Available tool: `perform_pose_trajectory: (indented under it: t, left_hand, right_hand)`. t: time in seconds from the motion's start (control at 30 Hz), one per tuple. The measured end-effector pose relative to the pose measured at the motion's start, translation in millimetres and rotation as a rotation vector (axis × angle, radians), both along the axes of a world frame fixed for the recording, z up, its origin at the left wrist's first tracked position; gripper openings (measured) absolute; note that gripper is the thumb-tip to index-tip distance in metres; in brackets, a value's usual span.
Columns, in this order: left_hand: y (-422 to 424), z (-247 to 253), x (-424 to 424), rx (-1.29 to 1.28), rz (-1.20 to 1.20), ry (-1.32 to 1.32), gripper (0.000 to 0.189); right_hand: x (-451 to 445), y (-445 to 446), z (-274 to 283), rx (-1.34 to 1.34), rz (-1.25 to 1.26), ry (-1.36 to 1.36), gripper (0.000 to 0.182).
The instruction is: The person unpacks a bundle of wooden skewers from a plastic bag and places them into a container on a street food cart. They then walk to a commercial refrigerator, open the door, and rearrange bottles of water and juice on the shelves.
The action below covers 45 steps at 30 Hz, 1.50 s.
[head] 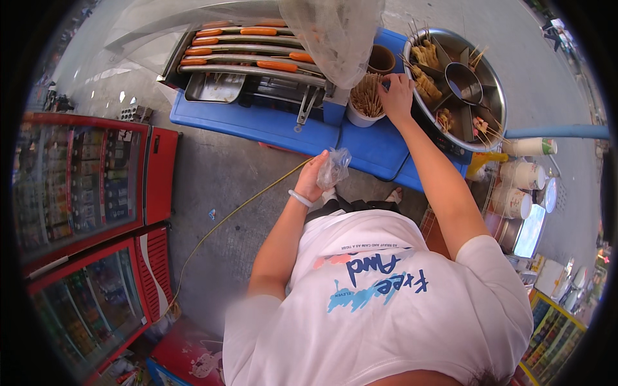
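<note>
My left hand (311, 179) holds a crumpled clear plastic bag (335, 169) in front of my waist. Reaching forward, my right hand (399, 98) is at the right rim of a white tub (363, 119) packed with thin wooden sticks (365, 96). Its fingertips are bent over the sticks, and whether they pinch any is hidden. A small dark thing shows by the fingertips, too unclear to name. Just right of that hand stands a round, divided metal pot (502, 103) with skewered food (425, 87) in broth.
Sausages on sticks (276, 65) lie across a roller grill (251, 70) on the blue table (289, 126). A sheer mesh cover (338, 38) hangs over its right end. Stacked paper cups (524, 174) stand at right, red drinks fridges (159, 178) at left. A yellow cable (231, 213) crosses the floor.
</note>
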<state>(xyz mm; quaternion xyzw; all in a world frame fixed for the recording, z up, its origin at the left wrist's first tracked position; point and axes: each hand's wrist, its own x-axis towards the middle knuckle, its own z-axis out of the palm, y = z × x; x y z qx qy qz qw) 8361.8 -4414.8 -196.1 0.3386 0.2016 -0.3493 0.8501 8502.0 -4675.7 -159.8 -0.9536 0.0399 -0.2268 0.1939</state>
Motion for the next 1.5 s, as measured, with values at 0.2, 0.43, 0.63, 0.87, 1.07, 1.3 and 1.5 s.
perform_pose_trajectory:
  t: [0.2,0.43,0.63,0.87,1.07,1.3,1.5]
  left_hand:
    - [-2.2,4.0,-0.6,0.012,0.018,0.014,0.032]
    - [3.3,2.9,1.1,-0.044,0.050,-0.024,0.023]
    - [1.8,2.5,4.2,-0.036,0.068,0.006,0.022]
    - [-3.2,1.3,5.7,-0.023,0.023,0.002,0.028]
    - [4.5,-4.9,6.7,-0.080,0.025,-0.031,0.026]
    - [-0.5,-3.0,9.2,-0.060,0.008,-0.014,0.027]
    - [-12.1,-4.5,7.3,-0.087,0.075,0.039,0.030]
  right_hand:
    - [7.2,17.4,1.0,-0.011,-0.126,0.210,0.020]
    - [-5.3,8.9,-5.0,0.199,-0.008,0.061,0.011]
    - [-39.5,13.2,-12.6,0.118,0.042,0.024,0.031]
    - [-41.9,15.4,-26.6,-0.044,0.224,0.170,0.057]
    - [-56.2,19.4,-29.1,-0.155,0.160,0.282,0.059]
    - [-45.2,31.4,-24.6,-0.245,0.319,0.194,0.061]
    - [-47.7,27.8,-21.3,-0.125,0.368,0.092,0.050]
